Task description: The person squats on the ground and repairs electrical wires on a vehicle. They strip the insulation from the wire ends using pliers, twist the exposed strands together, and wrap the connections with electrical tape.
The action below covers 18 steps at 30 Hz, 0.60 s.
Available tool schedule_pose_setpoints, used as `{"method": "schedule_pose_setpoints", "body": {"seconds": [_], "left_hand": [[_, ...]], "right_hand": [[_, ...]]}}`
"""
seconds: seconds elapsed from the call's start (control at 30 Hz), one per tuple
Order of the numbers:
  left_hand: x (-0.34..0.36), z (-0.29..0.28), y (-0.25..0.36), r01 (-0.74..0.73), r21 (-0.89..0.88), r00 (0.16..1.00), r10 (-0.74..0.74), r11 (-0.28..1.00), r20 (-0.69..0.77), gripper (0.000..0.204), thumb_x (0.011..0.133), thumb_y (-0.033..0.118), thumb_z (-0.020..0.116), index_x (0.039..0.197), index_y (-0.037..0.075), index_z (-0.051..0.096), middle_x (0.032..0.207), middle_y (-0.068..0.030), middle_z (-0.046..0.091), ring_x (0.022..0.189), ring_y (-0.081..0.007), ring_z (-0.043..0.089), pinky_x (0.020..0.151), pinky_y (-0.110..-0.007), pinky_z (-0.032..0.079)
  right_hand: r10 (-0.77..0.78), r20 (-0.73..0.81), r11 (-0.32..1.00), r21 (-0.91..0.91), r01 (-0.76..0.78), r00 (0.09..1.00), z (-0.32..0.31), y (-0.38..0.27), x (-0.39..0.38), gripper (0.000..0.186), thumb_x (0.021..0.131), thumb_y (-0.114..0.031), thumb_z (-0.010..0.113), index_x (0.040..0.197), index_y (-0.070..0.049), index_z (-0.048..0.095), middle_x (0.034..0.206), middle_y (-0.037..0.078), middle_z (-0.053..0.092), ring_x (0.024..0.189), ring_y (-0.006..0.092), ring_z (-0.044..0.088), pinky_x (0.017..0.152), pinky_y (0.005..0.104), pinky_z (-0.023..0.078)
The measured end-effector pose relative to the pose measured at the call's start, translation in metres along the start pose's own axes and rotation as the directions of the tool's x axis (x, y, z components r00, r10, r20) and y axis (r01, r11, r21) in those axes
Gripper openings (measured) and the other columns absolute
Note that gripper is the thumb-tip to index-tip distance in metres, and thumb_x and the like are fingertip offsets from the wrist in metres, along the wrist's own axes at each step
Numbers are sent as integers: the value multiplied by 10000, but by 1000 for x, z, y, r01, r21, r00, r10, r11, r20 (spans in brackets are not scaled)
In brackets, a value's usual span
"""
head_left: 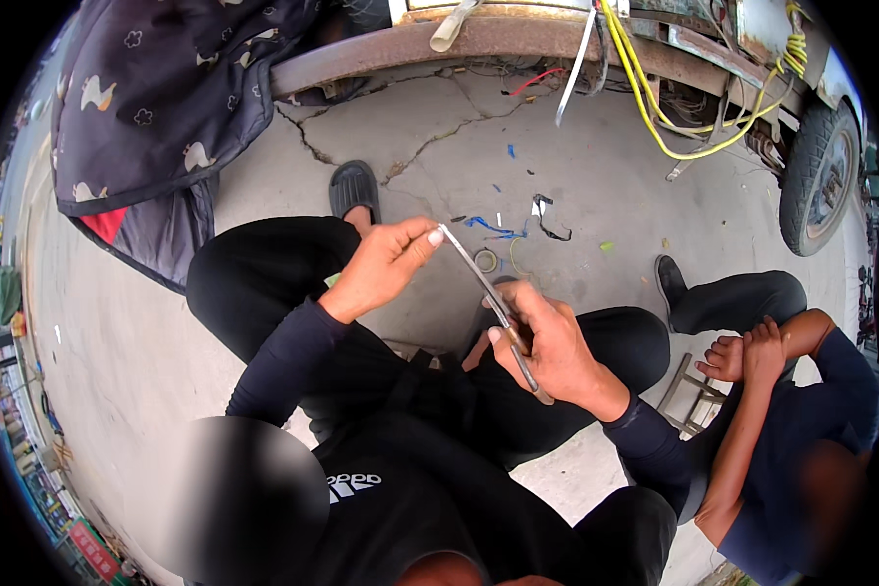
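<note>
A seated person in black (410, 439) holds a slim metal rod (480, 278) aslant between both hands, the left grip (386, 269) pinching its pale tip between thumb and fingers, the right grip (554, 349) wrapped around its brownish lower end. Blue scraps (498, 230) litter the concrete floor (596, 195); at right sits a co-worker (820, 410), one hand on the other arm.

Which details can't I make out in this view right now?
In the head view:
Long metal tool: the right hand covers its middle, so its exact kind is unclear.
The tool's far end: partly covered by the left hand.
Vehicle: top cut off by the upper edge.
Blue scraps: too small to identify.
</note>
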State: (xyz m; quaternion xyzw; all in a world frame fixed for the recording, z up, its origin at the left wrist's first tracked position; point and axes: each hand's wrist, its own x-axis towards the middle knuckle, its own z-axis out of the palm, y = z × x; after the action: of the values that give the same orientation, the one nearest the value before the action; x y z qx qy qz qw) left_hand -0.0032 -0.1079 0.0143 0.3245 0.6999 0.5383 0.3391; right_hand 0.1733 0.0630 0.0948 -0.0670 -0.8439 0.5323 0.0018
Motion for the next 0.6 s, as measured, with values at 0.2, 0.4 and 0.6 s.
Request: {"method": "schedule_pose_setpoints", "body": {"seconds": [0.2, 0.4, 0.6], "left_hand": [[1, 67, -113, -238, 928, 971, 44, 286, 235, 277, 903, 122, 577, 1118, -32, 661, 1126, -118, 648, 1038, -257, 632, 791, -349, 513], [128, 89, -22, -585, 715, 703, 201, -383, 683, 387, 908, 245, 565, 1228, 49, 660, 1288, -112, 580, 1296, -262, 477, 1091, -441, 360], [243, 100, -2, -392, 360, 625, 42, -847, 780, 416, 972, 288, 458, 1224, 32, 668, 1369, -103, 589, 1346, -296, 466, 1198, -481, 213]], "right_hand": [[-62, -548, 962, 191, 197, 834, -25, 38, 16, 338, 944, -96, 609, 1235, 25, 486, 868, 53, 572, 700, 104, 539, 613, 253, 451], [26, -767, 904, 292, 313, 641, -68, 33, 37, 354, 982, -140, 559, 1275, 32, 457, 902, 75, 576, 737, 99, 552, 620, 238, 443], [119, -755, 897, 360, 256, 645, -79, 39, 29, 354, 977, -166, 594, 1252, 35, 497, 835, 29, 564, 679, 78, 537, 593, 220, 424]]}}
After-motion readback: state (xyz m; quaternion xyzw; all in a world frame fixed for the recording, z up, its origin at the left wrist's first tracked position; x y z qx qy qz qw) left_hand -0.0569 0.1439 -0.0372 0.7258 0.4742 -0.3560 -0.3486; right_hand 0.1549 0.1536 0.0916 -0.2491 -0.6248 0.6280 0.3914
